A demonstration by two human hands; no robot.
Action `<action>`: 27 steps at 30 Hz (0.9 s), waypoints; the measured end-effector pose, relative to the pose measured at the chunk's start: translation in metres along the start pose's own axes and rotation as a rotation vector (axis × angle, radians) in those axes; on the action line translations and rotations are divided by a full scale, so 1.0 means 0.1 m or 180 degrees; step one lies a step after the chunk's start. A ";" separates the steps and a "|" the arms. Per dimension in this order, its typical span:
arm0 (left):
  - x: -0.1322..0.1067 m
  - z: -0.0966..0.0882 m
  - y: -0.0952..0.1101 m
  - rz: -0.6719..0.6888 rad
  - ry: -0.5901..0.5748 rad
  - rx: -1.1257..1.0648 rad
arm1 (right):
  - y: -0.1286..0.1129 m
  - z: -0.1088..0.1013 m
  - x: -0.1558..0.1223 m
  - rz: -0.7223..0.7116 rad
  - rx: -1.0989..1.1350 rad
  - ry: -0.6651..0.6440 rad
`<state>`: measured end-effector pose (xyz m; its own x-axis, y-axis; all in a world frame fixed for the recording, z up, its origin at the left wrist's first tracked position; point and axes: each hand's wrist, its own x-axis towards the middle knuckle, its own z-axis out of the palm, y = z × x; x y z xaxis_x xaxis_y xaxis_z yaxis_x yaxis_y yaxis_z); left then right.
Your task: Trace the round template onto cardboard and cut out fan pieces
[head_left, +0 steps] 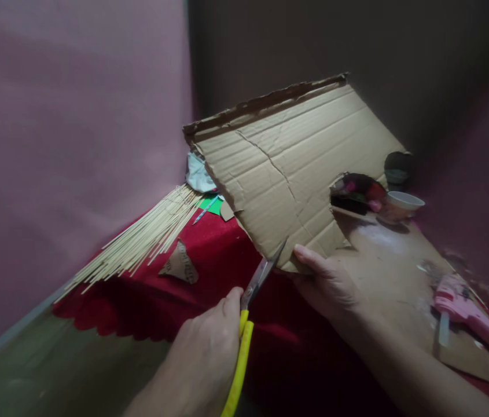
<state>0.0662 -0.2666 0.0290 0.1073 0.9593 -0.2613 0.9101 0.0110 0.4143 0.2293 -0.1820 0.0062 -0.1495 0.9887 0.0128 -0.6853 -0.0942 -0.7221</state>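
My left hand (209, 339) is closed on a pair of scissors (250, 289) with yellow handles and metal blades. Their slightly parted blades meet the lower edge of a large brown cardboard piece (279, 168), one blade lying over its face. Gripping that piece near its lower corner, my right hand (324, 278) has the thumb on the face and the fingers hidden underneath. The cardboard is tilted up, with a torn flap along its top, a long crease or crack across it and a ragged notch in its right side.
On the red scalloped cloth (222, 301) lie a bundle of thin wooden sticks (140, 237) and a cardboard scrap (180, 263). A pink glue gun (465, 307) with a glue stick rests on a cardboard sheet (383, 278) at right, near a small plastic cup (404, 204). Walls stand close behind.
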 end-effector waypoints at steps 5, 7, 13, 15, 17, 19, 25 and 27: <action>0.00 -0.01 -0.02 0.0021 -0.0024 0.0315 | 0.01 -0.02 0.00 -0.0003 -0.0071 0.0018; 0.00 0.00 -0.04 0.0048 -0.0057 0.0359 | 0.02 -0.02 0.00 -0.0029 -0.0093 -0.0001; 0.02 0.01 -0.07 0.0188 -0.0037 0.0546 | 0.03 -0.03 0.00 -0.0059 -0.0067 -0.0043; 0.03 0.02 -0.08 0.0179 -0.0082 0.0748 | 0.03 -0.03 0.00 -0.0063 -0.0102 -0.0017; 0.05 0.02 -0.09 0.0141 -0.0156 0.0973 | 0.03 -0.03 -0.01 -0.0070 -0.0124 0.0012; 0.05 0.01 -0.10 0.0106 -0.0215 0.1095 | 0.03 -0.02 -0.01 -0.0090 -0.0127 0.0015; 0.06 0.01 -0.12 0.0159 -0.0152 0.1246 | 0.05 0.01 -0.03 -0.0217 -0.0079 -0.0050; 0.07 0.02 -0.16 0.0295 -0.0048 0.1250 | 0.04 0.03 -0.02 -0.0273 -0.0105 -0.0042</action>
<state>0.0532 -0.2607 0.0186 0.1993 0.9469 -0.2523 0.9797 -0.1867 0.0729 0.2248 -0.1852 0.0049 -0.1007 0.9913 0.0845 -0.6722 -0.0052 -0.7404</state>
